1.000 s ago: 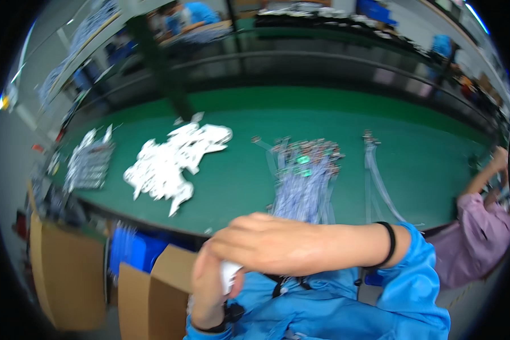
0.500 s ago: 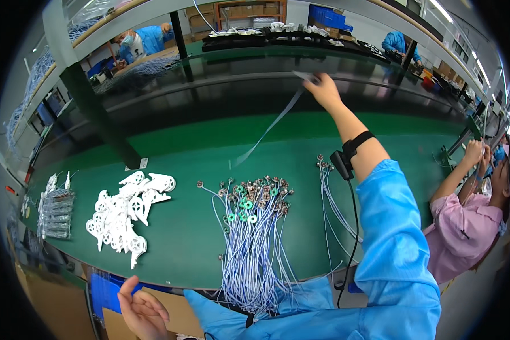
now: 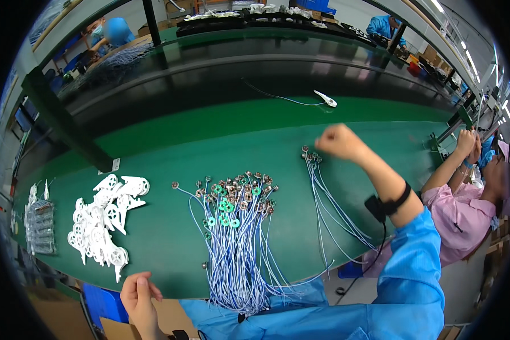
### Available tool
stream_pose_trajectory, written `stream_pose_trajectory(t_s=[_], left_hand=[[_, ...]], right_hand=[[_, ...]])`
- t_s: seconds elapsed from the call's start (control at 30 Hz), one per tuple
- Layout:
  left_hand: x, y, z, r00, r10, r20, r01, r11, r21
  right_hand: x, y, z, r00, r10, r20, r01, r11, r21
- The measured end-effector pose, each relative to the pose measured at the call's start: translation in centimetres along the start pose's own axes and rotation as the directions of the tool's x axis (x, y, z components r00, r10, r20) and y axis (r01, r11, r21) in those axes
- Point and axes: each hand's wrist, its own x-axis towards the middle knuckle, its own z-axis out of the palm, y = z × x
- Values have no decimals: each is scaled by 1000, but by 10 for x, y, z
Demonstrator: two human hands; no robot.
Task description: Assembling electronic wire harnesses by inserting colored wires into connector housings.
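Observation:
My right hand (image 3: 341,141), its fingers curled and nothing visible in them, hangs over the green table just past the small bunch of wires (image 3: 317,175). Beyond it, a white plastic part (image 3: 325,98) with a thin cable trailing left lies by the near edge of the black belt. My left hand (image 3: 140,294) is at the table's front edge, fingers bent in and thumb against them, with no object showing. Between my hands spreads a large bundle of blue-white wires (image 3: 238,260), with round brown and green ends pointing away. White plastic parts (image 3: 102,221) are heaped left of it.
Clear-wrapped packs (image 3: 39,226) sit at the table's far left. A green post (image 3: 68,122) rises behind the white heap. The black belt (image 3: 209,85) runs across the back. A co-worker in pink (image 3: 459,209) works at the right; others in blue are beyond the belt.
My right hand has drawn back from the belt, leaving the white part with its trailing cable there. My left hand's fingers have curled in. The view has shifted slightly.

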Motion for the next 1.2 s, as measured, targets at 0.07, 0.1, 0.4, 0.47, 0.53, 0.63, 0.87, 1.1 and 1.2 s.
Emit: stream_pose_trajectory(t_s=[0.07,0.1,0.4,0.47,0.53,0.63,0.87,1.1,1.2], left_hand=[[7,-2,-2,999,17,35,-19,998,55],[8,-6,-5,998,33,56,-37,997,70],[-8,-7,-26,993,87,85,-85,996,-31],[-14,-10,-33,992,103,73,-100,994,-49],[-18,-10,-40,993,106,50,-104,993,-50],[-22,-13,-47,991,123,43,-121,991,-52],[-27,-13,-53,991,127,46,-122,986,-111],[-29,-15,-59,991,130,26,-126,985,-119],[-23,-17,-56,991,130,36,-124,983,-136]], right_hand=[[-49,-18,9,972,114,206,-110,994,-27],[-61,-19,19,988,46,150,-25,990,-136],[-61,-10,54,972,208,113,-215,975,62],[-68,-12,42,938,287,195,-332,905,266],[-74,-16,34,906,332,263,-415,817,399],[-81,-18,28,870,368,328,-491,706,511],[-88,-11,29,962,245,123,-253,966,56],[-97,-33,11,985,163,61,-171,971,169],[-101,-22,6,991,90,100,-108,977,184]])
